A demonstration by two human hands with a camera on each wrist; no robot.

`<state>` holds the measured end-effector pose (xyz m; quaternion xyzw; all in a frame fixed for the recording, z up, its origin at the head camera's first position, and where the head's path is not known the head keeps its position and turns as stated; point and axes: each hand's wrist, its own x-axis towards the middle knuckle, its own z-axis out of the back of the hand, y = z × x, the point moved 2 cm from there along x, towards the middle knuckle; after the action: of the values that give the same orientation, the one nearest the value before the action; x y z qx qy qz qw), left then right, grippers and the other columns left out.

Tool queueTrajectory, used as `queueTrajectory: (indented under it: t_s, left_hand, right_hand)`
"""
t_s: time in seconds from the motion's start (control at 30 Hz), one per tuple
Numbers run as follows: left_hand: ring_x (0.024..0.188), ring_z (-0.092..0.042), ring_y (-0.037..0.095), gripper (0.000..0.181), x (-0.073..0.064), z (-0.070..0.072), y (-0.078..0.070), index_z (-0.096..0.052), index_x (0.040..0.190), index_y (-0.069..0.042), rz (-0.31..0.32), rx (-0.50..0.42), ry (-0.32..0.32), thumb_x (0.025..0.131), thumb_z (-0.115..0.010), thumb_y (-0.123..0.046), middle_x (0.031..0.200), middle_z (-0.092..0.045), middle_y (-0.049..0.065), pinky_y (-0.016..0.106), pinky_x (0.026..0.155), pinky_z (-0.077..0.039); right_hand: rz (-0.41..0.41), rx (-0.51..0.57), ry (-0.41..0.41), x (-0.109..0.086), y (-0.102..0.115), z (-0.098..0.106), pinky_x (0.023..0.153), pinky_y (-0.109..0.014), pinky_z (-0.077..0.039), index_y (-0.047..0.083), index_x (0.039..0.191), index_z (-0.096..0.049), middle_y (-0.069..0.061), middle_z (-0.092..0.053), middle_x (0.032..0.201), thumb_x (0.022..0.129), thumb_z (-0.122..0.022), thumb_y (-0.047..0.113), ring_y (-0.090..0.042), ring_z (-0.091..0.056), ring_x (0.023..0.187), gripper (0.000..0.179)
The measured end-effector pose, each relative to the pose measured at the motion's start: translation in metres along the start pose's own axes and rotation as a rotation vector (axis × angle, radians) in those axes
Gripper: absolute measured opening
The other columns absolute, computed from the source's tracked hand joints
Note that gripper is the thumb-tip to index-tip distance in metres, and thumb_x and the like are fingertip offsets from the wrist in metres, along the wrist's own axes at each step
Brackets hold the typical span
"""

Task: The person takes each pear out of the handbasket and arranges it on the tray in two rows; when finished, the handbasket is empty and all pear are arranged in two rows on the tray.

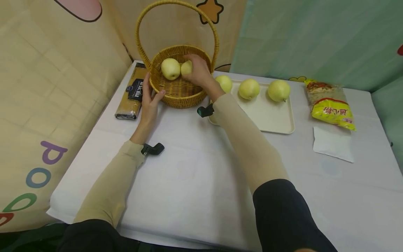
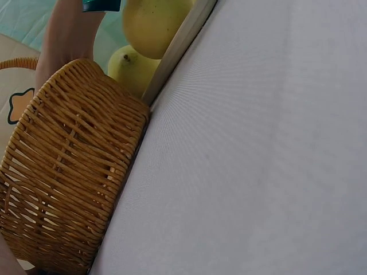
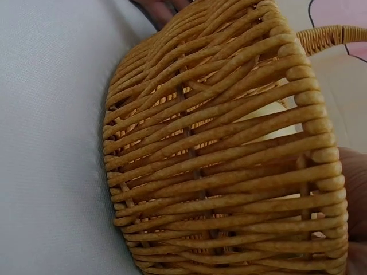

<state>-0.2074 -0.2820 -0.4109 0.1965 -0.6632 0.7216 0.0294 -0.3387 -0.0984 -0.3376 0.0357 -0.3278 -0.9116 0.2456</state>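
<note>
A wicker basket (image 1: 181, 101) with a tall arched handle stands at the back left of the table. Inside it lies a round yellow-green pear (image 1: 171, 69). Right beside that one, my right hand (image 1: 198, 71) reaches over the rim and grips a second pear (image 1: 186, 68), partly hidden by the fingers. My left hand (image 1: 149, 103) rests against the outside of the basket's left front, thumb spread from fairly straight fingers. The left wrist view shows the basket's woven side (image 2: 74, 166); in the right wrist view the weave (image 3: 218, 149) hides most of the inside.
Right of the basket, a cream tray (image 1: 267, 120) carries three pears (image 1: 248, 89). A pasta packet (image 1: 130, 92) lies left of the basket. A yellow-and-clear food bag (image 1: 330, 105) and a white packet (image 1: 333, 143) lie at the right. Curtains border the table behind.
</note>
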Motion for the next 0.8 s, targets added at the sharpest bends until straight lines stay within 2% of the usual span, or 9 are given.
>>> queueTrajectory:
  t_s: [0.3, 0.53, 0.8]
  left_hand:
    - [0.163, -0.018, 0.019, 0.086, 0.0019, 0.0018, 0.0032, -0.014, 0.171, -0.019, 0.002, -0.003, 0.006, 0.099, -0.061, -0.022, 0.177, -0.015, 0.005, 0.032, 0.131, -0.019]
    - [0.161, -0.021, 0.015, 0.084, 0.0008, 0.0018, 0.0026, -0.016, 0.171, -0.023, 0.016, 0.01, 0.009, 0.099, -0.061, -0.025, 0.177, -0.017, 0.001, 0.029, 0.13, -0.021]
    - [0.161, -0.022, 0.016, 0.084, -0.0004, -0.0023, 0.0037, -0.017, 0.171, -0.021, 0.005, -0.008, 0.015, 0.1, -0.061, -0.023, 0.177, -0.018, 0.001, 0.028, 0.13, -0.022]
  right_hand:
    - [-0.029, -0.089, 0.034, 0.0009, 0.001, -0.0015, 0.122, -0.033, -0.036, 0.008, 0.157, -0.047, -0.009, -0.048, 0.161, 0.095, -0.074, 0.015, -0.025, -0.044, 0.147, 0.068]
    - [-0.064, -0.12, 0.041, -0.002, 0.001, -0.0018, 0.12, -0.038, -0.04, 0.01, 0.156, -0.047, -0.013, -0.053, 0.154, 0.096, -0.072, 0.018, -0.028, -0.048, 0.142, 0.065]
    - [-0.08, -0.091, -0.01, -0.0066, -0.0032, 0.0008, 0.117, -0.038, -0.043, 0.01, 0.151, -0.052, -0.011, -0.057, 0.151, 0.091, -0.078, 0.022, -0.028, -0.051, 0.139, 0.066]
